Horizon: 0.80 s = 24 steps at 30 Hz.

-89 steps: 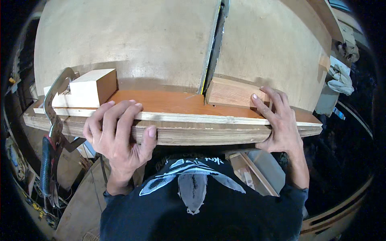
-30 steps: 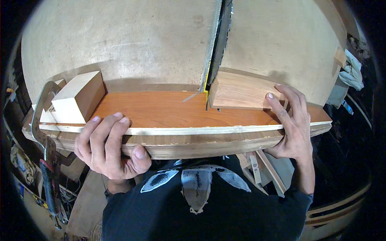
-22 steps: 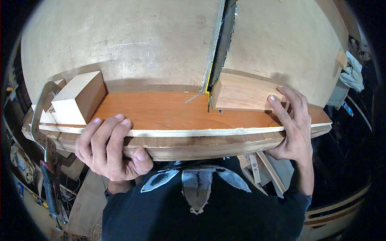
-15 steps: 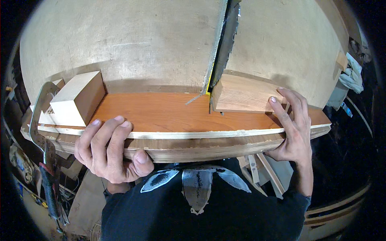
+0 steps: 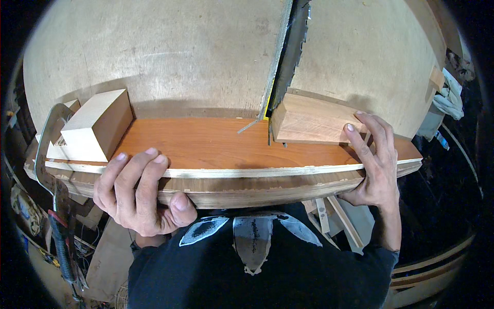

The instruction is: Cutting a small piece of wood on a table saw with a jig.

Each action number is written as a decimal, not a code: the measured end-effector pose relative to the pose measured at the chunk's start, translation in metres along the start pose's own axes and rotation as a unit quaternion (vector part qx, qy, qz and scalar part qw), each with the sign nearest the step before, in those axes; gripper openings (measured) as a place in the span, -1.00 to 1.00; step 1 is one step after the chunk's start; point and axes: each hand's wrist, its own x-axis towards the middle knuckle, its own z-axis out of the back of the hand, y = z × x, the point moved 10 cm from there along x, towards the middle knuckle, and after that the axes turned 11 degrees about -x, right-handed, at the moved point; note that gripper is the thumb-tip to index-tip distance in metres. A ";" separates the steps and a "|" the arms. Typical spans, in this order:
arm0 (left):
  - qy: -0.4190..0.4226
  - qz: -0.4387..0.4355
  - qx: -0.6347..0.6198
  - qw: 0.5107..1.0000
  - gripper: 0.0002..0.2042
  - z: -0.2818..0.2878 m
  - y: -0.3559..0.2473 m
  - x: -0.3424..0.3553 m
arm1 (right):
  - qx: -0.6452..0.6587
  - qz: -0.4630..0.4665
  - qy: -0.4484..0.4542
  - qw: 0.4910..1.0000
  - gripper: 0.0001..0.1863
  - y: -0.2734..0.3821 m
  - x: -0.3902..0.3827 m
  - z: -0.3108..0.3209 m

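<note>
My left hand (image 5: 136, 193) is closed over the near edge of an orange-faced plywood board (image 5: 195, 144), fingers on top and thumb along its front. My right hand (image 5: 374, 159) presses its fingertips on the right end of a pale wooden block (image 5: 314, 118), with its thumb lower, by the board's front edge. The block lies on the orange face. Its left end is right beside a dark toothed saw blade (image 5: 292, 56) that stands up through the table. A thin wood sliver (image 5: 248, 127) lies left of the blade.
A bulky pale wood piece (image 5: 98, 126) sits at the board's left end, beside a metal clamp (image 5: 46, 149) with a dark handle. The wide plywood tabletop (image 5: 170, 56) stretches beyond. Wood offcuts (image 5: 337, 221) lie below the board's front edge. A pale cloth (image 5: 451, 98) hangs at far right.
</note>
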 end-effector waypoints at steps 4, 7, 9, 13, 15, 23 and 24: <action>0.002 -0.003 -0.001 1.000 -0.56 0.000 -0.001 0.001 | 0.002 0.002 -0.008 1.000 0.11 0.000 0.001 0.001; -0.002 -0.002 -0.004 1.000 -0.55 0.001 0.000 0.001 | 0.001 -0.001 -0.006 1.000 0.12 0.000 0.000 0.002; -0.002 -0.003 -0.002 1.000 -0.55 0.001 -0.001 0.002 | -0.001 -0.002 -0.005 1.000 0.12 0.000 0.001 0.002; -0.012 0.000 -0.004 1.000 -0.55 0.002 0.000 0.001 | -0.011 0.008 -0.006 1.000 0.14 -0.002 -0.001 -0.003; -0.005 0.002 -0.003 1.000 -0.55 0.002 0.001 0.001 | -0.018 0.020 -0.014 1.000 0.14 -0.001 0.000 -0.003; 0.000 0.016 0.002 1.000 -0.56 0.004 0.001 0.003 | -0.024 0.026 0.014 0.999 0.18 0.005 0.002 0.001; -0.003 0.019 0.003 1.000 -0.56 0.004 0.001 0.004 | -0.030 0.026 0.020 0.999 0.20 0.006 0.003 0.000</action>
